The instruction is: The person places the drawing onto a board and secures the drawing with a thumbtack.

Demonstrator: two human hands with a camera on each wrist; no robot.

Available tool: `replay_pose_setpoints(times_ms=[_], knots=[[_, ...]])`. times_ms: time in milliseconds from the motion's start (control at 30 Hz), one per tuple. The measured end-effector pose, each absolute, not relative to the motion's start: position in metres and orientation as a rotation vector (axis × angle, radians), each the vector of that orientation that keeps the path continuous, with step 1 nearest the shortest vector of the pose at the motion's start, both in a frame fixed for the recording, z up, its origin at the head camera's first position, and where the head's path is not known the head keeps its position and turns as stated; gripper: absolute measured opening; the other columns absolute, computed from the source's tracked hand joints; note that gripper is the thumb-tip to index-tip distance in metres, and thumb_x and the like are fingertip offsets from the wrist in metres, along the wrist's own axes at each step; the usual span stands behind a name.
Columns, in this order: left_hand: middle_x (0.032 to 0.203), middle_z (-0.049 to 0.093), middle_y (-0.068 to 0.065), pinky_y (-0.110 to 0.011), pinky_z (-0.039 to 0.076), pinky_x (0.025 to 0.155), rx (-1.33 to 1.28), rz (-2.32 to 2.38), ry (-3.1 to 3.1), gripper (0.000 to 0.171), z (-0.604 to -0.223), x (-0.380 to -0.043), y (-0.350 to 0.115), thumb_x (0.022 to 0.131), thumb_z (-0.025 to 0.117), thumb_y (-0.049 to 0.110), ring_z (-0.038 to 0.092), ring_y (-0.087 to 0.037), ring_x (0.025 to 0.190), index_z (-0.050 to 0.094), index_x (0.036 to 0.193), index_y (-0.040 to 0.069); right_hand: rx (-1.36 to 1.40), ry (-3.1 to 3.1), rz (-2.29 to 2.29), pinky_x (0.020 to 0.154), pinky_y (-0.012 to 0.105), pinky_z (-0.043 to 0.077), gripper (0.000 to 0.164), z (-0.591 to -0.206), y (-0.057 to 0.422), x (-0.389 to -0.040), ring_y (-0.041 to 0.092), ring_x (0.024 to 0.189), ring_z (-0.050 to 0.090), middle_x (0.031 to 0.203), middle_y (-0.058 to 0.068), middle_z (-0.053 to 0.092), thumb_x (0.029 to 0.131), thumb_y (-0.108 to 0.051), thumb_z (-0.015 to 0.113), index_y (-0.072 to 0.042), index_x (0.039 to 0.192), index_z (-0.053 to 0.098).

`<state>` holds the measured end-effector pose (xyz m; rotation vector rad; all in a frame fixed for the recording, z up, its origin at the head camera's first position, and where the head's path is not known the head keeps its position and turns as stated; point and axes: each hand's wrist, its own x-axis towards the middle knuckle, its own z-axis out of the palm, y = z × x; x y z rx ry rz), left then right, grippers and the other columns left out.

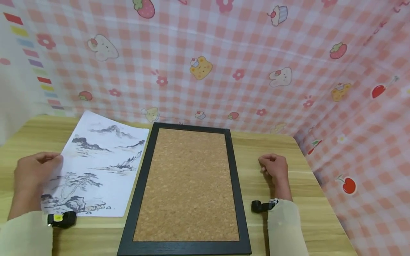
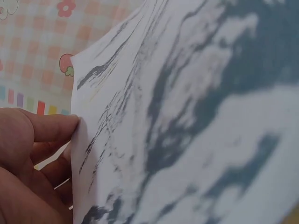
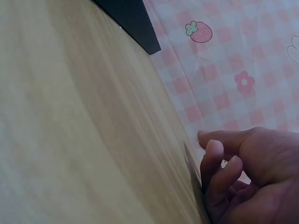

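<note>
In the head view my left hand (image 1: 36,170) pinches the left edge of a sheet of paper (image 1: 115,185) printed with an ink landscape of mountains, pines and rocks. The left wrist view shows the thumb and fingers (image 2: 53,128) at that edge, with the picture (image 2: 117,140) filling most of the view. Beside the sheet lies a cork board (image 1: 189,185) in a black frame (image 1: 238,192). To the right of the board, my right hand (image 1: 275,167) rests low over the table, its fingers (image 3: 217,182) loosely curled and nothing visible between them.
The wooden table (image 1: 307,213) runs back to a pink checked cloth (image 1: 179,71) hanging behind it, and the cloth continues along the right side. Black wrist cameras (image 1: 65,219) sit at both sleeves. A corner of the black frame (image 3: 135,23) shows in the right wrist view.
</note>
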<state>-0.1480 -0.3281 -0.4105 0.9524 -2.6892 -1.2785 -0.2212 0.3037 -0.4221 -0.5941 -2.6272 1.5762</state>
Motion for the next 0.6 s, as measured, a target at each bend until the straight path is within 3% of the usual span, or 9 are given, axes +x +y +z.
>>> replay_pose_setpoints(times_ms=[200, 333, 600], knots=[[0.12, 0.051, -0.011, -0.028, 0.035, 0.068, 0.947, -1.36, -2.68, 0.061, -0.404, -0.148, -0.328, 0.092, 0.048, 0.049, 0.047, -0.021, 0.087, 0.047, 0.137, 0.008, -0.636, -2.483, 1.709, 0.043, 0.019, 0.044, 0.028, -0.419, 0.302, -0.224, 0.003, 0.053, 0.061, 0.066, -0.008, 0.064, 0.086, -0.022, 0.066, -0.003, 0.107, 0.066], [0.12, 0.05, -0.007, -0.028, 0.037, 0.07, 0.943, -1.368, -2.684, 0.064, -0.409, -0.152, -0.333, 0.09, 0.046, 0.055, 0.048, -0.019, 0.088, 0.046, 0.138, 0.013, -0.699, -2.402, 1.812, 0.044, 0.02, 0.049, 0.022, -0.418, 0.302, -0.225, 0.004, 0.059, 0.067, 0.065, -0.009, 0.068, 0.086, -0.02, 0.066, -0.003, 0.1, 0.064], [0.111, 0.051, -0.005, -0.028, 0.049, 0.061, 0.847, -1.413, -2.715, 0.049, -0.418, -0.153, -0.335, 0.092, 0.049, 0.047, 0.055, -0.013, 0.077, 0.05, 0.13, 0.016, -0.69, -2.274, 1.958, 0.052, 0.023, 0.055, 0.024, -0.415, 0.304, -0.216, 0.007, 0.06, 0.067, 0.064, -0.005, 0.069, 0.081, -0.011, 0.07, 0.003, 0.1, 0.064]])
